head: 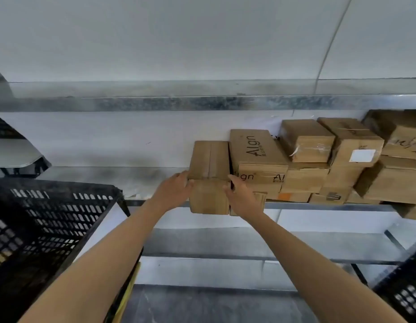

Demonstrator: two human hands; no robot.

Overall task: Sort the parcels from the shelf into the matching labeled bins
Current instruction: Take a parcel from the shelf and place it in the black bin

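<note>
"Well, the grey metal shelf (90,183) runs off both edges, and that black lattice crate (50,217) is cut off at the left."

"And the cartons (307,141)?"

"Brown cardboard, taped; most print is too blurred to read. The plain parcel (210,159), leftmost, juts over the shelf's front lip. The left hand (173,191) and right hand (242,197) clasp its sides, fingertips partly hidden."

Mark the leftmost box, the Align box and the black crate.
leftmost box (209,159), head view, top face by the tape seam.
Align box (257,148), head view, printed top face.
black crate (62,210), head view, perforated side wall.
</note>
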